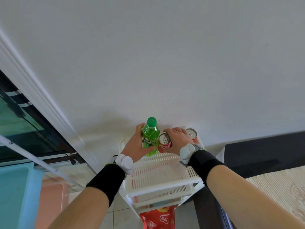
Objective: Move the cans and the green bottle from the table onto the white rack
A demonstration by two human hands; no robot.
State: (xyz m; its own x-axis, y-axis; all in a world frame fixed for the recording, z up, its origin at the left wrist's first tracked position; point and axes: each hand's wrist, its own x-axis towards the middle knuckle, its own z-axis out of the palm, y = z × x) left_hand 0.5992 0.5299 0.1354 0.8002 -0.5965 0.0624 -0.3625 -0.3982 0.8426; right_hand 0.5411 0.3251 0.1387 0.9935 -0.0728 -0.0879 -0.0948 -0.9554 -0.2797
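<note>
Head view: left hand (pixel 134 144) wraps the green bottle (pixel 149 137), upright at the white rack's (pixel 158 172) back edge; right hand (pixel 177 139) grips a red can (pixel 165 142) beside it, second can (pixel 191 133) behind.

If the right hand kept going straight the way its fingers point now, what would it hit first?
Probably the white wall. The right hand points away from the person, over the rack's far edge, gripping one red can, with a second can just to its right. Depth to the wall is unclear, but nothing else shows ahead.
</note>
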